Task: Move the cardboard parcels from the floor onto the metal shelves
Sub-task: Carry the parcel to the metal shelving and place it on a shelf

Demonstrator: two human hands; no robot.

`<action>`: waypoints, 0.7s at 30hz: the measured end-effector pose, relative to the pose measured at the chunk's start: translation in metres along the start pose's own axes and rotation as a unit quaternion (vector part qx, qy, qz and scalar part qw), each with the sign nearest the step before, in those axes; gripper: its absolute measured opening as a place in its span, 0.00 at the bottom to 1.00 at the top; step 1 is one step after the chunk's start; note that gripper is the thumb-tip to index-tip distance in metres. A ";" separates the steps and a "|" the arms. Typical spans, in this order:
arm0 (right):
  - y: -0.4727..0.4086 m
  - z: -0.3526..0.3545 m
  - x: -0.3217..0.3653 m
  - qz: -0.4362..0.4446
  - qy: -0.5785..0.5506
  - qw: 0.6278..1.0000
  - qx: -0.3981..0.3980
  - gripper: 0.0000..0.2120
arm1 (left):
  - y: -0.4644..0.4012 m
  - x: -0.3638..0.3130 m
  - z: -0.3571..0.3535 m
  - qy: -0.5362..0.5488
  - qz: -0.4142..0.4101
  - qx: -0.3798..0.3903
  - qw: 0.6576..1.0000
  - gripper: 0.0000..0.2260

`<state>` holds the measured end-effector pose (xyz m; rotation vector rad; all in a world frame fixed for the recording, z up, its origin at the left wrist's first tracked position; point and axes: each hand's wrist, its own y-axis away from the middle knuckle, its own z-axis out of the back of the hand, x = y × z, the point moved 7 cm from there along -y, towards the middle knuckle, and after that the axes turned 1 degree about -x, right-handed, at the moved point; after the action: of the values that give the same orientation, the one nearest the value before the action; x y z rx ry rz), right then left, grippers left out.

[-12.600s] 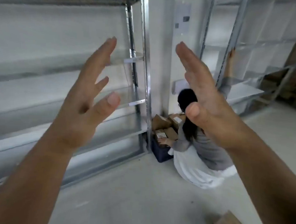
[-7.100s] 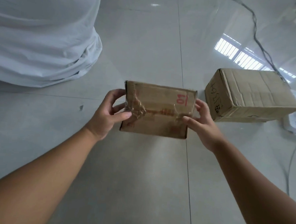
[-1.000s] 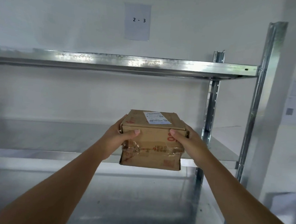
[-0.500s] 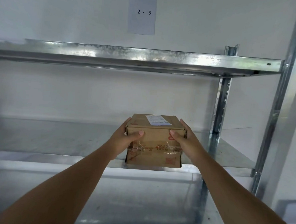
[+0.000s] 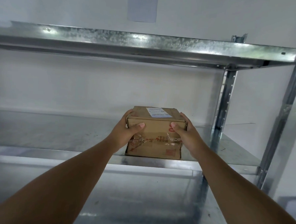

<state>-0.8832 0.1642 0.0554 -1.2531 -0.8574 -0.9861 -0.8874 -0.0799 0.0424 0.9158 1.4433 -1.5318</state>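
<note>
A small brown cardboard parcel (image 5: pixel 155 134) with a white label on top and clear tape with red print on its front rests on the middle metal shelf (image 5: pixel 57 134), close to the front edge. My left hand (image 5: pixel 125 129) grips its left side, thumb on the front face. My right hand (image 5: pixel 185 132) grips its right side the same way. Both arms stretch forward from below.
An upper metal shelf (image 5: pixel 147 45) runs across above the parcel, and a lower shelf (image 5: pixel 139 205) lies under my arms. Metal uprights (image 5: pixel 284 110) stand at the right. A paper sign reading 2 - 3 (image 5: pixel 142 7) hangs on the white wall.
The parcel has gone forward and down from the air in front of the rack onto the middle shelf, with both hands still on its sides.
</note>
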 end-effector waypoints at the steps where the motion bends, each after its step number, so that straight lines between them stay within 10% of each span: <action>1: 0.000 0.000 0.000 0.001 -0.001 1.000 -0.002 0.32 | -0.001 0.001 0.001 0.001 0.000 -0.003 1.000 0.28; 10: 0.021 -0.001 0.017 -0.019 0.047 0.999 0.016 0.41 | 0.020 -0.028 0.004 -0.105 -0.003 -0.022 0.994 0.41; 21: 0.156 -0.009 0.144 0.252 0.017 0.967 0.042 0.46 | 0.167 -0.165 0.045 -0.178 -0.230 -0.077 0.954 0.40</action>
<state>-0.6857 0.1435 0.1328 -1.2900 -0.5061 -0.5546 -0.6673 -0.1118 0.1298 0.1905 1.5412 -1.7752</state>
